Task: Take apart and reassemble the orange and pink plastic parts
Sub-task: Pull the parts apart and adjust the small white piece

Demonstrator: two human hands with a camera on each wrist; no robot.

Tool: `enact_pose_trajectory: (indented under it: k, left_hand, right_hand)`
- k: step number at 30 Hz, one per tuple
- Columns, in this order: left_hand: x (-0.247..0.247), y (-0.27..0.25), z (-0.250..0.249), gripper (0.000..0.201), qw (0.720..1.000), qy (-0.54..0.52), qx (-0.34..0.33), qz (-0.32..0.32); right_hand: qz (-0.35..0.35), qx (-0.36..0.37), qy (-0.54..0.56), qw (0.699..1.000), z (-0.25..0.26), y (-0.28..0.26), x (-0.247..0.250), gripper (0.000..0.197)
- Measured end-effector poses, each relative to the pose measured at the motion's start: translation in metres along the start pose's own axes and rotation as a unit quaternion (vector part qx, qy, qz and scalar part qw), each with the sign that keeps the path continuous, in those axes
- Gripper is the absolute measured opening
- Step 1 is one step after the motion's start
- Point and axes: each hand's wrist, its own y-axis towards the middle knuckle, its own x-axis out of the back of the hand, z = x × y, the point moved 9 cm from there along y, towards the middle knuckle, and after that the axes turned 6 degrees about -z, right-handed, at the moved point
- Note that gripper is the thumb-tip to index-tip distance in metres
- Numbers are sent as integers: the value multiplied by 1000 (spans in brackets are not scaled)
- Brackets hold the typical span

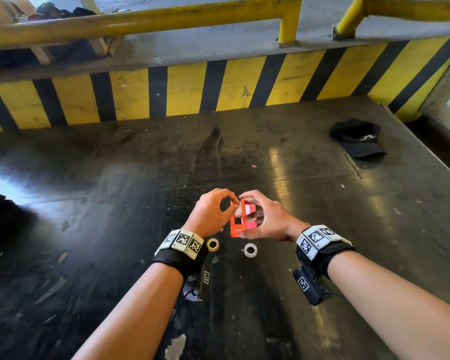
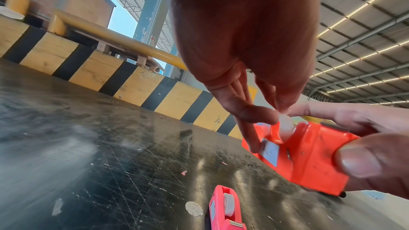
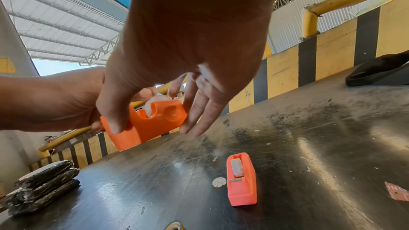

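The orange dispenser (image 2: 309, 156) is clasped in the right hand (image 1: 268, 219); its white spool (image 2: 285, 128) is pinched narrowly by the left hand (image 1: 211, 214).

The orange tape dispenser (image 2: 309, 155) was up off the dark table near its front edge, tilted, a white spool (image 2: 286, 128) sitting in its open top slot and a small pale label on one side. The pink tape dispenser (image 3: 241, 179) stood upright on the table just beneath and beyond it, a grey-white roll in its slot and a metal cutter strip at its near end.
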Motion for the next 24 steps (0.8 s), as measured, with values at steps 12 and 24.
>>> enact_pose_trajectory:
  k: [12,24]
  left_hand:
    - [-24,-15,5,11,989,-72,21,126]
    - [-20,-30,-4,12,992,-37,-21,121]
  right_hand:
    - [4,-4,-5,1000,-15,0,2,92]
    - [6,-35,10,999,-22,3,0,93]
